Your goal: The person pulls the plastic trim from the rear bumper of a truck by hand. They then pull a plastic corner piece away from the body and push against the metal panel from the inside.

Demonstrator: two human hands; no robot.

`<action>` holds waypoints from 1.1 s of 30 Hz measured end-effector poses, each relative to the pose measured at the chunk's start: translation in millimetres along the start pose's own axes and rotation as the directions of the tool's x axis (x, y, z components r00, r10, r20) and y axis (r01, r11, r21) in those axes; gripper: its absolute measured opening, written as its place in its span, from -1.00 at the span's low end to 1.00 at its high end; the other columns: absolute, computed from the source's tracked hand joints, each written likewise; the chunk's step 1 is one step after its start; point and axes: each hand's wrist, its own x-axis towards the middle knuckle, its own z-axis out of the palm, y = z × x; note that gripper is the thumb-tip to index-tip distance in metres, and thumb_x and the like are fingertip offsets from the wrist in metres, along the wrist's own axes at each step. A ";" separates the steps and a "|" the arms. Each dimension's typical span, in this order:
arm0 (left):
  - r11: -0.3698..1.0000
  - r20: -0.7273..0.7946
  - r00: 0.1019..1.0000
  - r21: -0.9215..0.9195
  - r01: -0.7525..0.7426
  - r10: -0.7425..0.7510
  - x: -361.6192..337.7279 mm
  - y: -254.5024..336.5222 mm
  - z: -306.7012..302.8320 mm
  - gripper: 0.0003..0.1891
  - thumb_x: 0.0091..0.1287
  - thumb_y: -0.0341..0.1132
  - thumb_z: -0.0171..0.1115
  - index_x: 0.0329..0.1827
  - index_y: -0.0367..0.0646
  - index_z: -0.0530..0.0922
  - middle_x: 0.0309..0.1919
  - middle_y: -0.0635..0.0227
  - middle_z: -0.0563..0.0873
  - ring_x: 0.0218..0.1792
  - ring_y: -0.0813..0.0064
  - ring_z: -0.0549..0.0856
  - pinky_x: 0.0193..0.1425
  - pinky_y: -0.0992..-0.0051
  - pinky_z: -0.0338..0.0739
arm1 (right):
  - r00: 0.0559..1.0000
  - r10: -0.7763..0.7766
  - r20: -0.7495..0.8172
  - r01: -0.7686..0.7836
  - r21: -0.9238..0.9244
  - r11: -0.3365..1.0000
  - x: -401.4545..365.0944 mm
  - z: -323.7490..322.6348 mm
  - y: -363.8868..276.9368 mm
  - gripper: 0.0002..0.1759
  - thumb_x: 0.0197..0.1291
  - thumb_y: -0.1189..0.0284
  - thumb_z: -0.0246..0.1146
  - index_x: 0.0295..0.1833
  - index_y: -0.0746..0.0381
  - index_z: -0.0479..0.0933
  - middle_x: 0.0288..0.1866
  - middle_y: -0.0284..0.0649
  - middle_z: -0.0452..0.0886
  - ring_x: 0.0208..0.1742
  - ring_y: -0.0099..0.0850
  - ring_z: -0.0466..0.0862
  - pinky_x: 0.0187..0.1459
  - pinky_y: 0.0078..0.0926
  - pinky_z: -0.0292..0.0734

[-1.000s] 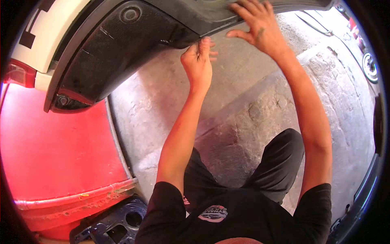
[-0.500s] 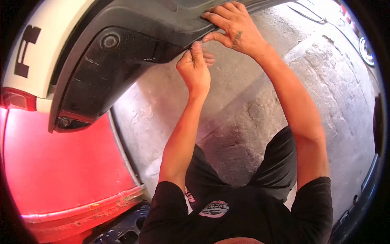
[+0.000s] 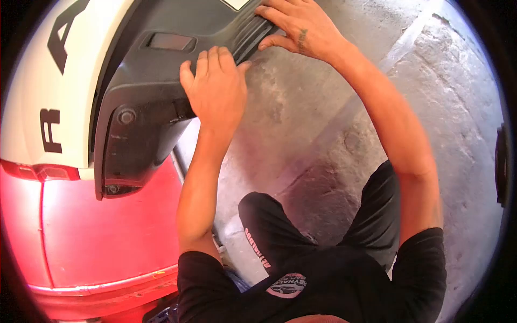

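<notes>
The dark grey bumper cover (image 3: 145, 72) extends across the upper left of the head view, on the person's left side and in front of the body. The left hand (image 3: 217, 94) lies palm down on the cover near its lower edge; the fingers are extended and slightly spread, closed around nothing. The right hand (image 3: 304, 32) is at the same edge, farther along the cover, with the fingers on its surface and the thumb apart from them, below the edge. The hand is partly open; whether the thumb bears on the edge cannot be determined.

A rectangular lens (image 3: 171, 42) is recessed in the cover, beyond the left fingertips. The black corner section (image 3: 137, 142) adjoins the cover and carries two round fasteners, upper (image 3: 126, 116) and lower (image 3: 112, 189). Outboard of the cover is a white panel (image 3: 78, 97) bearing dark letters, with a red lamp (image 3: 58, 172) at its lower end. A red surface (image 3: 107, 231) lies below. The concrete floor (image 3: 323, 118) is visible between the forearms, above the knees in black trousers (image 3: 274, 226).
</notes>
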 end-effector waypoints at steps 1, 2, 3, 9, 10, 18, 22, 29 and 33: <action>1.000 0.012 1.000 0.007 -0.010 0.010 -1.1 -0.3 4.9 -0.53 0.29 -0.03 0.47 0.11 -0.17 0.67 0.05 0.30 0.80 0.16 0.33 0.71 0.36 0.07 0.37 | 1.000 0.012 0.024 -0.012 0.003 1.000 -1.5 2.8 1.4 -0.28 0.13 -0.09 0.42 0.14 0.33 0.58 0.03 -0.09 0.63 0.16 -0.12 0.57 0.31 -0.08 0.38; 1.000 -0.060 0.998 0.009 -0.023 0.023 -2.1 -1.4 10.2 -0.54 0.29 -0.02 0.47 0.08 -0.15 0.67 0.02 0.34 0.81 0.09 0.37 0.72 0.28 0.11 0.38 | 0.999 0.021 0.048 -0.021 0.004 1.000 -2.9 5.6 4.4 -0.29 0.10 -0.09 0.44 0.11 0.30 0.59 -0.01 -0.15 0.62 0.13 -0.17 0.57 0.28 -0.10 0.38; 0.999 -0.131 0.991 0.010 -0.032 0.033 -2.1 -1.9 16.2 -0.56 0.29 -0.01 0.47 0.06 -0.14 0.68 -0.01 0.37 0.82 0.02 0.41 0.74 0.20 0.16 0.38 | 0.999 0.027 0.045 -0.028 0.013 1.000 -4.4 8.5 8.0 -0.29 0.10 -0.09 0.44 0.11 0.30 0.59 -0.01 -0.15 0.62 0.13 -0.17 0.57 0.28 -0.10 0.38; 0.998 -0.119 0.992 0.056 -0.029 0.035 -0.3 0.4 21.4 -0.55 0.23 -0.05 0.50 0.04 -0.15 0.66 -0.04 0.36 0.82 -0.03 0.42 0.73 0.11 0.17 0.37 | 0.999 0.050 -0.019 -0.048 0.105 0.993 -10.4 21.2 18.5 -0.33 0.02 -0.13 0.45 -0.02 0.23 0.60 -0.10 -0.23 0.58 0.08 -0.24 0.55 0.26 -0.11 0.36; 0.997 -0.120 0.991 0.062 -0.050 0.057 1.8 1.1 19.8 -0.55 0.23 -0.05 0.50 0.04 -0.15 0.66 -0.04 0.36 0.82 -0.03 0.42 0.73 0.11 0.17 0.37 | 0.996 0.053 -0.066 -0.045 0.129 0.991 -11.0 23.5 16.2 -0.34 0.04 -0.13 0.44 -0.03 0.22 0.59 -0.10 -0.23 0.57 0.08 -0.24 0.55 0.27 -0.10 0.36; 0.996 -0.003 0.996 -0.001 -0.094 0.094 11.9 9.1 8.2 -0.56 0.43 -0.02 0.39 0.15 -0.18 0.70 -0.15 0.27 0.84 -0.15 0.26 0.78 0.02 0.21 0.52 | 0.915 0.319 -0.248 -0.274 0.197 0.941 -47.6 30.1 -12.3 -0.22 0.26 0.05 0.37 0.45 0.30 0.43 0.56 0.07 0.34 0.63 0.07 0.27 0.61 0.13 0.12; 1.000 0.083 0.996 -0.010 -0.028 0.029 22.8 21.0 6.1 -0.55 0.50 0.03 0.31 0.13 -0.20 0.72 -0.21 0.20 0.83 -0.20 0.10 0.79 -0.07 0.13 0.58 | 0.774 0.556 -0.304 -0.417 0.416 0.808 -76.9 40.2 -36.3 -0.40 0.45 0.28 0.22 0.49 0.36 0.39 0.58 0.14 0.30 0.62 0.09 0.26 0.61 0.11 0.11; 0.996 0.034 0.998 -0.079 0.051 -0.049 31.1 27.9 12.5 -0.51 0.58 0.10 0.17 0.01 -0.20 0.75 -0.32 0.09 0.81 -0.29 0.01 0.80 -0.19 0.15 0.61 | 0.568 0.804 -0.177 -0.461 0.741 0.488 -83.9 79.2 -94.7 -0.29 0.32 0.50 0.32 0.58 0.15 0.36 0.58 0.07 0.36 0.14 0.08 0.71 0.11 -0.09 0.70; 0.996 0.030 0.999 -0.080 0.047 -0.045 31.7 30.1 18.5 -0.54 0.61 0.04 0.14 -0.04 -0.22 0.75 -0.37 0.07 0.80 -0.33 0.00 0.79 -0.23 0.14 0.59 | 0.571 0.821 -0.020 -0.475 0.807 0.350 -78.0 76.4 -103.5 -0.15 0.31 0.52 0.33 0.68 0.08 0.20 0.69 0.16 0.15 0.10 0.10 0.73 0.06 -0.06 0.72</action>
